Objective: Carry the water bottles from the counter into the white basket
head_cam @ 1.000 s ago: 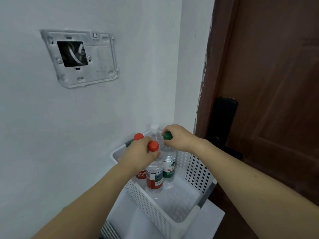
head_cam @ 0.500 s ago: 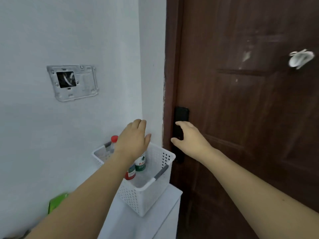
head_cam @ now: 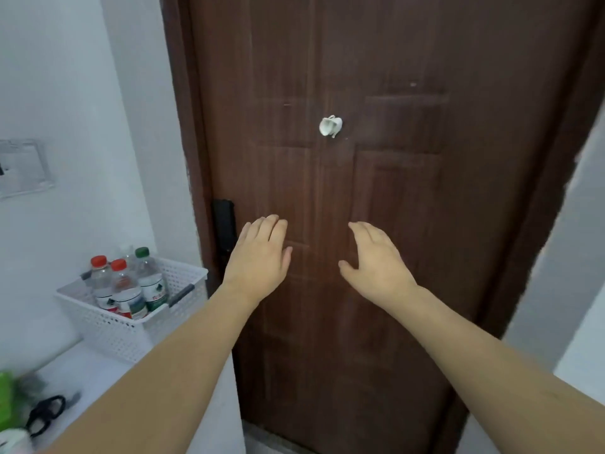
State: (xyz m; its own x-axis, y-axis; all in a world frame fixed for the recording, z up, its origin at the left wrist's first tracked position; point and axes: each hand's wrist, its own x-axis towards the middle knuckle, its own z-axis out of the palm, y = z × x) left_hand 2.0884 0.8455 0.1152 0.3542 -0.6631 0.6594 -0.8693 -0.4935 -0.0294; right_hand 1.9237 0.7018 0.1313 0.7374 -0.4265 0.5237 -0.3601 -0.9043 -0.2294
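Note:
The white perforated basket (head_cam: 108,326) stands at the left on a white counter (head_cam: 88,375). Several water bottles stand upright inside it: two with red caps (head_cam: 100,283) (head_cam: 126,290), one with a green cap (head_cam: 149,280), and a clear-capped one behind them (head_cam: 128,255). My left hand (head_cam: 258,260) and my right hand (head_cam: 376,260) hover side by side in front of the brown door, to the right of the basket. Both hold nothing, fingers spread.
A brown wooden door (head_cam: 376,158) with a black lock (head_cam: 225,224) and a white hook (head_cam: 330,125) fills the middle. Black scissors (head_cam: 44,412) and a green object (head_cam: 6,398) lie on the counter at lower left. A wall plate (head_cam: 23,168) hangs at the left.
Both hands let go of the bottles in the basket and pulled away to the right. The view has swung right, from the basket to the door.

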